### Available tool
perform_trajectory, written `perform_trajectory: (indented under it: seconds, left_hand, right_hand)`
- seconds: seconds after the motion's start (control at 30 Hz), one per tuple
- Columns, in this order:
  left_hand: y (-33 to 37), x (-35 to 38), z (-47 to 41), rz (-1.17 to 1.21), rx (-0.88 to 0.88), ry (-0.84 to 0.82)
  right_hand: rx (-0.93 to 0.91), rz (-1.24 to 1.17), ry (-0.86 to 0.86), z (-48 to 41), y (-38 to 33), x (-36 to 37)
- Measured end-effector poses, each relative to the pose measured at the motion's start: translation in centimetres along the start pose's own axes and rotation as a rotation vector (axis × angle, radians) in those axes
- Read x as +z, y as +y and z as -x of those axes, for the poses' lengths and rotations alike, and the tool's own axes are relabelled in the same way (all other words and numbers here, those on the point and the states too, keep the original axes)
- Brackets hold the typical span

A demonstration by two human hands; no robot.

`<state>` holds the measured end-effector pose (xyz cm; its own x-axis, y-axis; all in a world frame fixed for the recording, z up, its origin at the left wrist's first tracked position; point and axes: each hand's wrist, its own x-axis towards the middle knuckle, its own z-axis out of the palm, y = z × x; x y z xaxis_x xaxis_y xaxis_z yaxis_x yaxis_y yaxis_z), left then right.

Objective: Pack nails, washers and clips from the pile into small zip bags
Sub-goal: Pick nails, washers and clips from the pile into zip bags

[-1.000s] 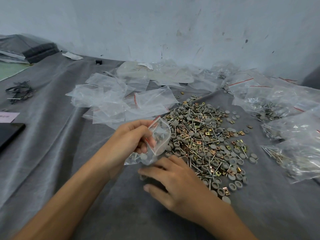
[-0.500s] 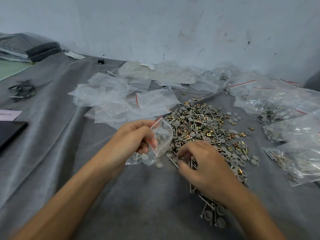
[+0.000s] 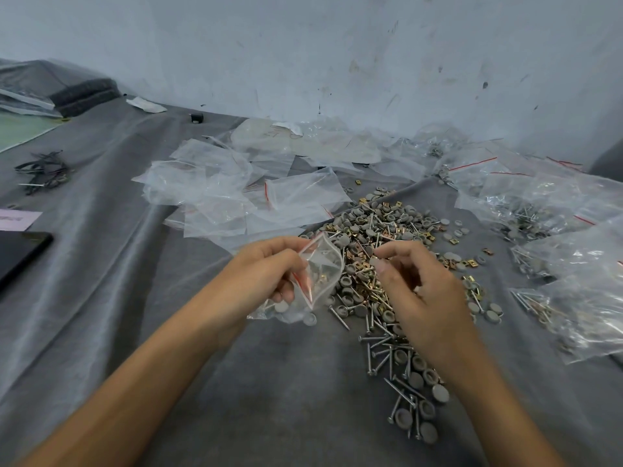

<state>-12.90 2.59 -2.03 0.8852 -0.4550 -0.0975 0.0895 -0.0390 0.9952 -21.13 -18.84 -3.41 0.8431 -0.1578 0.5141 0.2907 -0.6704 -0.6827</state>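
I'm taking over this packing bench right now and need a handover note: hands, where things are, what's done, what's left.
Left hand grips an open zip bag with a few pieces inside. Right hand pinches what looks like a grey washer near its mouth.
The pile sits under the right hand; empty bags beyond the left hand.
Done: filled bags at right.
Left: fill and seal this bag, then the rest of the pile.
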Motion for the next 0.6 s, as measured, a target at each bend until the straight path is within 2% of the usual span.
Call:
perform_trajectory:
  seconds: [0.07, 0.13, 0.23, 0.3, 0.47, 0.6]
  left_hand:
    - [0.0, -0.1, 0.0, 0.022, 0.01, 0.006]
    - [0.0, -0.2, 0.0, 0.024, 0.014, 0.0]
    - [-0.1, -0.2, 0.0, 0.014, 0.013, -0.007]
    - [-0.1, -0.2, 0.0, 0.005, 0.012, -0.007]
    - [0.1, -0.1, 0.1, -0.018, 0.005, 0.001]
    - [0.3, 0.2, 0.3, -0.046, -0.01, -0.02]
  right_hand:
    - [0.003, 0.2, -0.057, -0.1, 0.7, -0.3]
    - [0.022, 0.399, -0.2, -0.1, 1.2, -0.3]
    - [0.075, 0.546, -0.366, 0.2, 1.4, 0.1]
    - [0.087, 0.6, -0.4, 0.2, 1.3, 0.4]
    - [0.107, 0.548, -0.358, -0.1, 1.1, 0.0]
    - [0.061, 0.365, -0.111, -0.2, 0.9, -0.7]
